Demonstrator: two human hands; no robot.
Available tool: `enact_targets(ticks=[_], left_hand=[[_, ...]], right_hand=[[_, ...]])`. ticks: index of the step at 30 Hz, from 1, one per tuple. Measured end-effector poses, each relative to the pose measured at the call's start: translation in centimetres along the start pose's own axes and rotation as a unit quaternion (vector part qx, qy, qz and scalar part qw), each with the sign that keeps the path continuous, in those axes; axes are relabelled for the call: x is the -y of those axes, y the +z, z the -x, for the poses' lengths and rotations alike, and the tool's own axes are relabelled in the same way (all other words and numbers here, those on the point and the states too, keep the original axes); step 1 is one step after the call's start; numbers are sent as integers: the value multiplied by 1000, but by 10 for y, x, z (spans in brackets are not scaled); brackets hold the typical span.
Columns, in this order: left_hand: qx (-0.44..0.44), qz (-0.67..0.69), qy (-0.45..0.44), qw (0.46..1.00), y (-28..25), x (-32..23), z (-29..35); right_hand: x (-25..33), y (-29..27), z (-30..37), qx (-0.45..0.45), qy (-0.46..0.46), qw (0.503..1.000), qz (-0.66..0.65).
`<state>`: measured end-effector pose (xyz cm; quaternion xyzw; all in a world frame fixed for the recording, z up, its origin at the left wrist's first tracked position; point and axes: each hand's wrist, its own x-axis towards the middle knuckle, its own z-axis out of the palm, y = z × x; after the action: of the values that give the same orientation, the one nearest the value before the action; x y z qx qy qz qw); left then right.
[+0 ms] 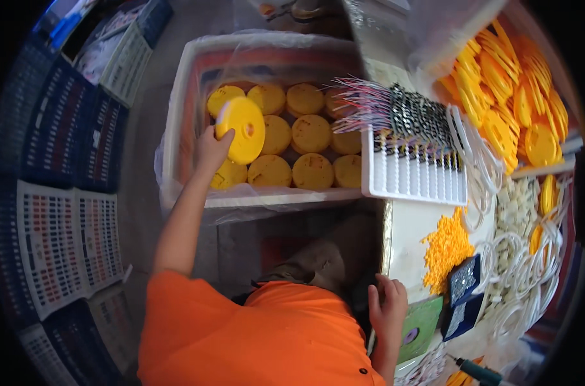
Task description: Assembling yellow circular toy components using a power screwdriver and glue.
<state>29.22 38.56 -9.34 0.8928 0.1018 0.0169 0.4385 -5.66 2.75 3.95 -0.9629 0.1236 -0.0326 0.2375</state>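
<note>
My left hand [213, 149] grips a round yellow plastic disc [252, 119] with a small hole near its middle, tilted on edge. It is above a white box [180, 109] lined with clear plastic film, where several round yellow discs [310, 134] lie in rows. My right hand [390, 303] is at the table's near edge, beside a green board [421, 328]; its fingers are loosely bent and apart, and nothing shows in them.
On the table at right sit a white tray of wired parts [421, 174], small orange pieces [448, 248], dark blue bins of screws [465, 280], white cables [530, 270] and a heap of yellow covers [498, 83]. Stacked plastic crates [61, 238] line the left. A screwdriver [479, 372] lies lower right.
</note>
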Motion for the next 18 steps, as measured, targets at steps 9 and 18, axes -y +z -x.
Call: enact_targets(ticks=[9,18], left_hand=[[144,-163,-30,976,124,88,-25],[304,124,74,942,374,41,16]], right_hand=[[-3,8,-21,54,89,995,9],[5,10,-24,47,153,987,18]])
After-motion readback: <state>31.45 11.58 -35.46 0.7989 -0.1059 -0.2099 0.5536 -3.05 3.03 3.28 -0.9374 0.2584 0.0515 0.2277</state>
